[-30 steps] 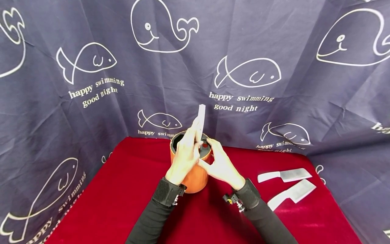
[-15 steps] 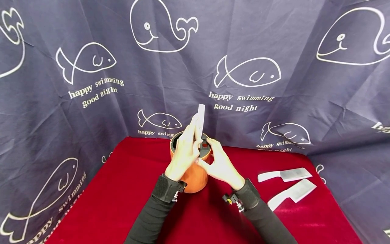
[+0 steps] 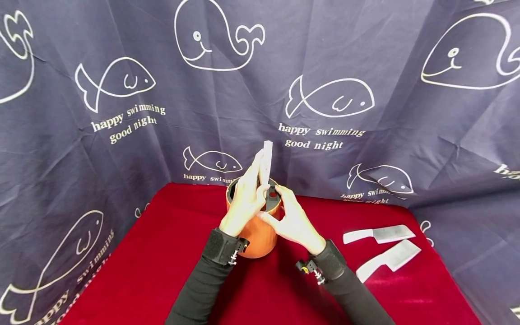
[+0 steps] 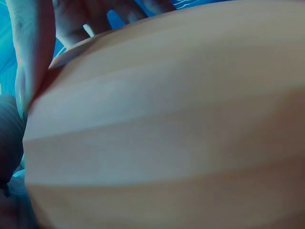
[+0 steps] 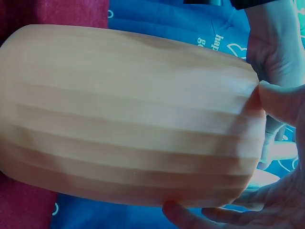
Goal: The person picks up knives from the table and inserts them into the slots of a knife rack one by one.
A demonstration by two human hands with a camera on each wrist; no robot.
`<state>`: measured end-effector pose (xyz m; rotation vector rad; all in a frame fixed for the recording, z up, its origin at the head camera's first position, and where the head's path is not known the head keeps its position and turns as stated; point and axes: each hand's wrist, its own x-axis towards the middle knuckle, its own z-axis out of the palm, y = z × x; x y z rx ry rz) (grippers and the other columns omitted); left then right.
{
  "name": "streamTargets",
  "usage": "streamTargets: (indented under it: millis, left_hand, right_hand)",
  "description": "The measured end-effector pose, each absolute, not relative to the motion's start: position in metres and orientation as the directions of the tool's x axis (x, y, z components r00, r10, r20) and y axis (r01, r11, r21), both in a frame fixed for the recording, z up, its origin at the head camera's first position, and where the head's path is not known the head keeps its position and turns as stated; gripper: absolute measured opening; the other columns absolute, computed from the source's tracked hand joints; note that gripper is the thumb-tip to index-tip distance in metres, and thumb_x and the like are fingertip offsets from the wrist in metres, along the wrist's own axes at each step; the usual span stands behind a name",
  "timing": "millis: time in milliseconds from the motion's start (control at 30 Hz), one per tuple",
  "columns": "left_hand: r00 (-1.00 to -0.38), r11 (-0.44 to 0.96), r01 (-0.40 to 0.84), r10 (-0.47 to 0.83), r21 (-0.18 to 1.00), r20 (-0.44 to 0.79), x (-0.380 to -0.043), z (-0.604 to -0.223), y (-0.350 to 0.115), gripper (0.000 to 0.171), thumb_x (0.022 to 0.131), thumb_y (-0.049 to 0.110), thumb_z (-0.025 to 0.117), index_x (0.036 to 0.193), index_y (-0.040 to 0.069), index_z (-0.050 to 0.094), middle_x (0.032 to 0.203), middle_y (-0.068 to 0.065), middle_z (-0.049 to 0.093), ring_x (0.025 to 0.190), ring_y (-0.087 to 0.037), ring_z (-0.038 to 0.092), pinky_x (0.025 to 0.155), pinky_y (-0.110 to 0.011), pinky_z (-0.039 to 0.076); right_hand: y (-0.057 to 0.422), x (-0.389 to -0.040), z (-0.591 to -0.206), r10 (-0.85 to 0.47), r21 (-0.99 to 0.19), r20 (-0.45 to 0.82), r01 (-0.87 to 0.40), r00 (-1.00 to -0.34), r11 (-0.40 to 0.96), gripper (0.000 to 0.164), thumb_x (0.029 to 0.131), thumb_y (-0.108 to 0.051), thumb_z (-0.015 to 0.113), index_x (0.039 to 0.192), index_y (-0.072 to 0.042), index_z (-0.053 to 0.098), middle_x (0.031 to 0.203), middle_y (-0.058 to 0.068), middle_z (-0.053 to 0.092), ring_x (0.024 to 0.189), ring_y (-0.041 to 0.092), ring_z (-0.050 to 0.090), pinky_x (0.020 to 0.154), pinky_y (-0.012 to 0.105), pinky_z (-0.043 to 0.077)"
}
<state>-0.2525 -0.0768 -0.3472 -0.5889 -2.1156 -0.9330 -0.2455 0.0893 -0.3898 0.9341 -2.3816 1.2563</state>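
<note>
In the head view an orange round knife holder with a dark inner insert stands upright on the table. My left hand is above its opening, gripping a white-handled knife. That handle points upward; the rest of the knife is hidden by the hand and holder. At the right side of the rim my right hand holds the holder, thumb toward the front and fingers on the far side. In the right wrist view, the holder's ribbed wall lies between thumb and fingers. The wall fills most of the left wrist view.
Two cleavers with white handles lie on the red cloth at the right, a farther cleaver and a nearer cleaver. Behind the table hangs a dark blue curtain printed with fish and whales.
The left hand and the white handle have sunk very slightly and shifted a little left. The right hand keeps its hold on the rim, and the two cleavers stay put.
</note>
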Motion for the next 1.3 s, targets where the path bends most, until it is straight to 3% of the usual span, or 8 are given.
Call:
streamTargets:
  millis: [133, 333, 733, 1000, 1300]
  left_hand:
    - [-0.63, 0.631, 0.644, 0.119, 0.432, 0.767, -0.254, -0.349, -0.075, 0.085, 0.078, -0.013, 0.061, 0.157, 0.006, 0.035, 0.152, -0.017, 0.052, 0.128, -0.032, 0.061, 0.105, -0.046, 0.051]
    - [-0.628, 0.636, 0.64, 0.11, 0.431, 0.771, -0.255, -0.351, -0.071, 0.086, 0.08, -0.012, 0.062, 0.158, 0.006, 0.032, 0.118, -0.02, 0.061, 0.094, -0.03, 0.059, 0.086, -0.042, 0.051]
    - [-0.597, 0.707, 0.591, 0.06, 0.388, 0.8, -0.258, -0.352, -0.065, 0.083, 0.081, -0.007, 0.065, 0.157, 0.007, 0.036, 0.117, -0.021, 0.059, 0.101, -0.034, 0.056, 0.088, -0.043, 0.05]
    - [-0.652, 0.697, 0.541, -0.006, 0.471, 0.758, -0.262, -0.355, -0.067, 0.083, 0.085, -0.003, 0.069, 0.159, 0.011, 0.033, 0.117, -0.023, 0.055, 0.099, -0.032, 0.06, 0.081, -0.046, 0.057]
    - [-0.649, 0.703, 0.538, -0.008, 0.466, 0.761, -0.26, -0.357, -0.067, 0.08, 0.089, 0.003, 0.069, 0.159, 0.013, 0.033, 0.115, -0.022, 0.057, 0.1, -0.032, 0.06, 0.078, -0.047, 0.058]
  right_hand:
    - [0.089, -0.244, -0.39, -0.414, -0.626, 0.525, -0.667, -0.744, 0.405, 0.081, 0.081, -0.026, 0.084, 0.149, -0.003, 0.044, 0.148, 0.018, 0.047, 0.134, 0.033, 0.051, 0.108, 0.048, 0.051]
    - [0.09, -0.246, -0.391, -0.41, -0.619, 0.527, -0.667, -0.745, 0.415, 0.082, 0.082, -0.025, 0.083, 0.149, -0.001, 0.043, 0.148, 0.019, 0.047, 0.133, 0.034, 0.054, 0.107, 0.048, 0.053]
    - [0.09, -0.245, -0.392, -0.403, -0.631, 0.524, -0.66, -0.75, 0.409, 0.083, 0.081, -0.026, 0.083, 0.148, 0.002, 0.042, 0.148, 0.021, 0.048, 0.134, 0.037, 0.053, 0.109, 0.05, 0.05]
    - [0.089, -0.244, -0.391, -0.39, -0.647, 0.498, -0.632, -0.774, 0.427, 0.083, 0.082, -0.029, 0.082, 0.15, -0.002, 0.042, 0.151, 0.018, 0.047, 0.137, 0.035, 0.051, 0.112, 0.05, 0.048]
    - [0.09, -0.245, -0.393, -0.398, -0.639, 0.501, -0.638, -0.769, 0.429, 0.083, 0.083, -0.029, 0.082, 0.149, -0.001, 0.042, 0.151, 0.017, 0.047, 0.138, 0.034, 0.05, 0.114, 0.049, 0.046]
